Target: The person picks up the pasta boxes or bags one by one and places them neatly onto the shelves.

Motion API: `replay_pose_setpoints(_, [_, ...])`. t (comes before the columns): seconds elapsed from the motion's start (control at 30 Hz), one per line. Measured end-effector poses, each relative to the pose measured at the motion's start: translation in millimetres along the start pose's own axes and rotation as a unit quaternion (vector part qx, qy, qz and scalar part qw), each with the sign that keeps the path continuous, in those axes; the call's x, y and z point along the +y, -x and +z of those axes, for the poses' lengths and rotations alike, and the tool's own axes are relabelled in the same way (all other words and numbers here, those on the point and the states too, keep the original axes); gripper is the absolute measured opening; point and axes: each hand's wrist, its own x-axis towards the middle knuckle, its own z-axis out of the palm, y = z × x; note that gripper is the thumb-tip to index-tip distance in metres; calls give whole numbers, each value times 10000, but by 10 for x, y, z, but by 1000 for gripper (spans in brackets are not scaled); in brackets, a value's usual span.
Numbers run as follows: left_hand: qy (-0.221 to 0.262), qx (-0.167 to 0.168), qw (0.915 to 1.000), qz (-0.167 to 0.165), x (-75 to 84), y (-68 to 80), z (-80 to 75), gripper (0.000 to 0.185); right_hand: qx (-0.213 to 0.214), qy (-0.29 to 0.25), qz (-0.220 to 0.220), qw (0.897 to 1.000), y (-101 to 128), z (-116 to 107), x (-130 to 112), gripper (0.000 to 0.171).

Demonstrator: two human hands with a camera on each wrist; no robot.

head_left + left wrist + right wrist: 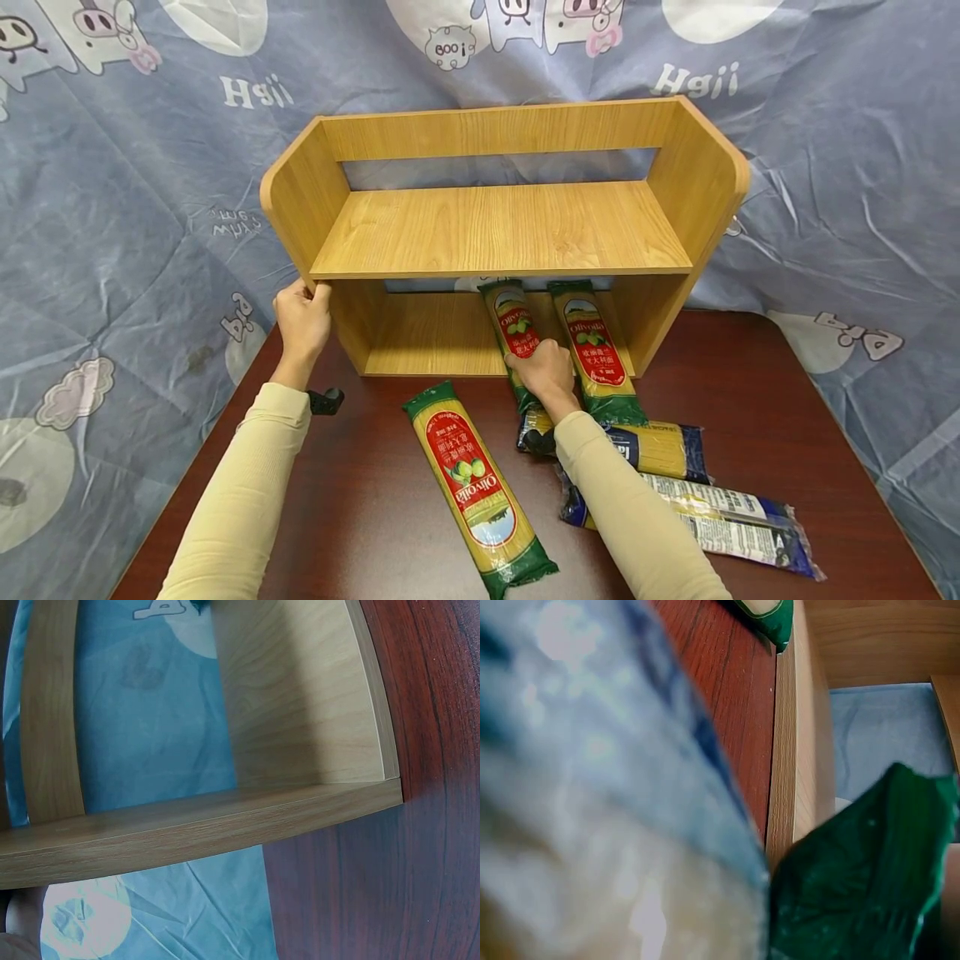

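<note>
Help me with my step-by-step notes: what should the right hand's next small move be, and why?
Probably the right hand should slide the pasta pack it holds slightly deeper into the lower shelf: the pack's near green end juts past the front edge. The left hand grips the side panel, which may help steady the unit.

i see a dark red table (360, 483) bearing a wooden shelf (495, 229). before it lies a green pack (472, 483), with blue packs (666, 450) to the right. two more green packs (597, 350) rest on the lower board (431, 337), near ends past its front edge.
</note>
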Motion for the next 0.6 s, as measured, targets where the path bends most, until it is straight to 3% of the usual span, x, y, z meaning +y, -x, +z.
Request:
replay_pose_setpoints(0.23, [25, 43, 10000, 54, -13, -9, 9, 18, 36, 135, -30, 9999, 43, -5, 21, 49])
replay_pose_setpoints(0.43, [59, 37, 10000, 23, -14, -10, 13, 19, 52, 194, -107, 9997, 96, -25, 31, 81])
replay_pose_setpoints(0.6, [44, 45, 10000, -28, -21, -4, 12, 19, 32, 123, -93, 9999, 157, -62, 5, 96])
